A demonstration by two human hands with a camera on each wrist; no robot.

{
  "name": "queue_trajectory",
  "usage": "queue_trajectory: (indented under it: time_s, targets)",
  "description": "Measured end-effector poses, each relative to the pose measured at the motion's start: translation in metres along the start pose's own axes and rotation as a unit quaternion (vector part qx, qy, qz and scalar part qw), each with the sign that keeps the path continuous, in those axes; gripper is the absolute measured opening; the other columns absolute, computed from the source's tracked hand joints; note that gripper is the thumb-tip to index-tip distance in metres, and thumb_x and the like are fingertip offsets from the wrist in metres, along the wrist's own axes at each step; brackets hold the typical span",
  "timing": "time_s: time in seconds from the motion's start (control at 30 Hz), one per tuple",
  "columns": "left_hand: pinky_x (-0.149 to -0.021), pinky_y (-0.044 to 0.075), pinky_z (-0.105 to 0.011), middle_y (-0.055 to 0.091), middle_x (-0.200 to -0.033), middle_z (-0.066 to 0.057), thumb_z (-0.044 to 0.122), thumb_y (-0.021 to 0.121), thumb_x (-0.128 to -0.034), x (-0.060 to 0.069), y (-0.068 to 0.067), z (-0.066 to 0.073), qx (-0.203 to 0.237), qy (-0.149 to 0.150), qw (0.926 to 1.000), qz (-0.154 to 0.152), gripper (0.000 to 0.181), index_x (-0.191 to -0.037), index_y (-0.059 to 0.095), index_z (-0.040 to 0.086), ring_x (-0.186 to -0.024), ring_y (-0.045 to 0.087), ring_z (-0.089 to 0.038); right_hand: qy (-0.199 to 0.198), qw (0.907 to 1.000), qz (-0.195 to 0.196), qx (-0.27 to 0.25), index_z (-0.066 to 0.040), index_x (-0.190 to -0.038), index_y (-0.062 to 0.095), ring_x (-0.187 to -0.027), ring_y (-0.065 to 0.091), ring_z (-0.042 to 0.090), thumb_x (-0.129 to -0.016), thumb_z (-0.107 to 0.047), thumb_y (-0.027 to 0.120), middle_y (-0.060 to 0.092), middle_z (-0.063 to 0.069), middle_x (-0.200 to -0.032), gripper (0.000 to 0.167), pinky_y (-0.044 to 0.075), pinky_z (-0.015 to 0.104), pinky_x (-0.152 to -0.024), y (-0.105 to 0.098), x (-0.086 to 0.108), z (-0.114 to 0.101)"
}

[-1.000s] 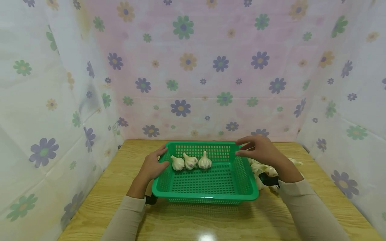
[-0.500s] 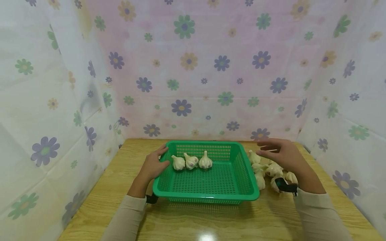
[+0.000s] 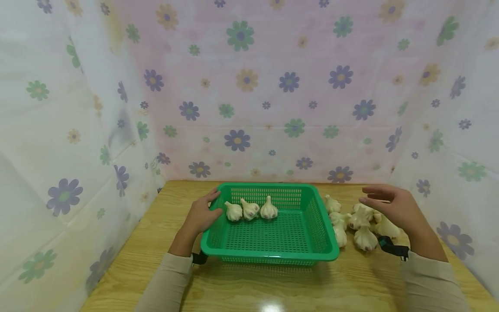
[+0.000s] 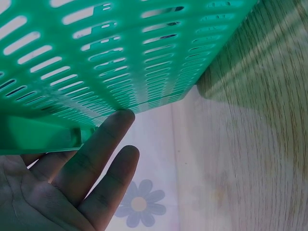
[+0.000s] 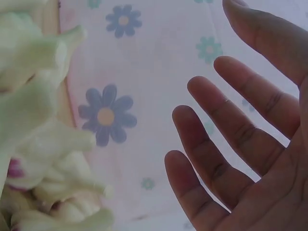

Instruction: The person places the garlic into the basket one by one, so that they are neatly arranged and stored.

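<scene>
A green plastic basket stands on the table with three garlic bulbs at its far left inside. My left hand holds the basket's left rim, thumb over the top. In the left wrist view, one finger reaches up to the slotted outer wall and another stands apart from it. To the basket's right lies a heap of several garlic bulbs. My right hand hovers over the heap's far right part, fingers spread and holding nothing; the right wrist view shows its bare palm beside the garlic.
The wood-grain table runs up to a flowered cloth at the back, with more cloth along both sides. Black wrist straps and long sleeves cover my lower arms.
My right hand has moved from the basket's right rim rightwards over the garlic heap, uncovering more bulbs. The left hand, the basket and the three bulbs inside stay as they were.
</scene>
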State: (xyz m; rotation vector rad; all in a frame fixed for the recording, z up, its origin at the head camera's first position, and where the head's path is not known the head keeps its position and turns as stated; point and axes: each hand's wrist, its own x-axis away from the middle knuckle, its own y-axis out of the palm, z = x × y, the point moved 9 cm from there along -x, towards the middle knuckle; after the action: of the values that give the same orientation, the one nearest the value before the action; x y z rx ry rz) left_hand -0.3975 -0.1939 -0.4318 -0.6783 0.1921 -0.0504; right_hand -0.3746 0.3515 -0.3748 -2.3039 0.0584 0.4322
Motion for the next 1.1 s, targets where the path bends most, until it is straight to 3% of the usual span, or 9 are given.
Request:
queue_trajectory:
  time_s: [0.1, 0.23, 0.3, 0.53, 0.73, 0.77, 0.97, 1.0, 1.1]
  targets:
    - [-0.046, 0.035, -0.030, 0.029, -0.169, 0.011, 0.018, 0.060, -0.0933, 0.000, -0.001, 0.000, -0.004, 0.000, 1.0000, 0.001, 0.068, -0.159, 0.043, 0.018, -0.042, 0.023, -0.014, 0.021, 0.9997, -0.008, 0.004, -0.016, -0.140, 0.066, -0.100, 0.053, -0.018, -0.096, -0.044, 0.071, 0.065, -0.013, -0.127, 0.052, 0.053, 0.021, -0.076, -0.004, 0.002, 0.018]
    - [-0.045, 0.035, -0.029, 0.029, -0.169, 0.010, 0.018, 0.059, -0.0932, 0.000, -0.002, 0.000, -0.008, 0.004, 1.0000, 0.002, 0.068, -0.159, 0.044, 0.018, -0.042, 0.023, -0.014, 0.050, 0.9987, -0.006, -0.010, -0.018, -0.142, 0.064, -0.103, 0.049, -0.018, -0.096, -0.046, 0.071, 0.058, -0.030, -0.120, 0.055, 0.053, 0.045, -0.087, -0.011, 0.008, 0.041]
    - [-0.045, 0.035, -0.029, 0.029, -0.169, 0.010, 0.018, 0.059, -0.0934, 0.000, -0.003, 0.000, -0.009, 0.006, 0.9999, 0.002, 0.067, -0.159, 0.044, 0.017, -0.042, 0.023, -0.014, 0.062, 0.9980, -0.006, -0.015, -0.020, -0.144, 0.063, -0.105, 0.047, -0.017, -0.096, -0.046, 0.071, 0.057, -0.034, -0.119, 0.056, 0.050, 0.049, -0.089, -0.014, 0.012, 0.050]
    - [-0.046, 0.035, -0.029, 0.029, -0.169, 0.011, 0.018, 0.059, -0.0935, 0.001, -0.002, 0.001, -0.003, 0.005, 1.0000, 0.003, 0.067, -0.159, 0.044, 0.017, -0.042, 0.023, -0.013, 0.095, 0.9947, -0.031, -0.026, -0.019, -0.149, 0.058, -0.105, 0.047, -0.016, -0.097, -0.045, 0.070, 0.051, -0.041, -0.117, 0.060, 0.050, 0.019, -0.074, -0.017, 0.026, 0.083]
    - [-0.047, 0.037, -0.029, 0.029, -0.169, 0.011, 0.019, 0.059, -0.0942, 0.002, -0.002, 0.002, -0.003, 0.004, 1.0000, 0.003, 0.067, -0.159, 0.044, 0.017, -0.043, 0.027, -0.013, 0.130, 0.9901, -0.034, -0.039, -0.020, -0.151, 0.055, -0.105, 0.041, -0.016, -0.097, -0.047, 0.070, 0.049, -0.039, -0.117, 0.062, 0.049, 0.052, -0.089, -0.014, 0.037, 0.114]
    - [-0.047, 0.037, -0.029, 0.029, -0.169, 0.012, 0.019, 0.059, -0.0943, 0.002, -0.002, 0.002, -0.005, 0.004, 1.0000, 0.004, 0.067, -0.159, 0.044, 0.018, -0.043, 0.027, -0.013, 0.135, 0.9892, -0.038, -0.045, -0.021, -0.152, 0.054, -0.104, 0.041, -0.017, -0.097, -0.046, 0.069, 0.052, -0.031, -0.123, 0.063, 0.047, 0.057, -0.091, -0.013, 0.038, 0.118]
    - [-0.047, 0.037, -0.030, 0.030, -0.170, 0.009, 0.019, 0.059, -0.0946, 0.001, -0.001, 0.003, -0.010, 0.006, 0.9999, 0.006, 0.066, -0.159, 0.044, 0.018, -0.043, 0.029, -0.013, 0.139, 0.9870, -0.055, -0.060, -0.016, -0.154, 0.049, -0.099, 0.052, -0.016, -0.098, -0.045, 0.069, 0.060, -0.017, -0.131, 0.066, 0.053, 0.026, -0.081, -0.008, 0.045, 0.135]
    - [-0.047, 0.037, -0.030, 0.030, -0.170, 0.009, 0.019, 0.059, -0.0946, 0.001, 0.000, 0.003, -0.009, 0.006, 0.9999, 0.005, 0.066, -0.159, 0.044, 0.017, -0.043, 0.029, -0.013, 0.137, 0.9870, -0.053, -0.065, -0.014, -0.152, 0.050, -0.099, 0.054, -0.015, -0.098, -0.043, 0.070, 0.061, -0.023, -0.126, 0.065, 0.053, 0.021, -0.076, -0.007, 0.046, 0.137]
    - [-0.047, 0.036, -0.030, 0.029, -0.169, 0.011, 0.018, 0.059, -0.0946, 0.001, 0.000, 0.003, -0.011, 0.006, 0.9999, 0.006, 0.066, -0.159, 0.044, 0.017, -0.043, 0.026, -0.013, 0.138, 0.9853, -0.054, -0.085, -0.009, -0.148, 0.050, -0.099, 0.057, -0.014, -0.098, -0.041, 0.071, 0.063, -0.022, -0.124, 0.063, 0.056, 0.025, -0.076, -0.003, 0.048, 0.144]
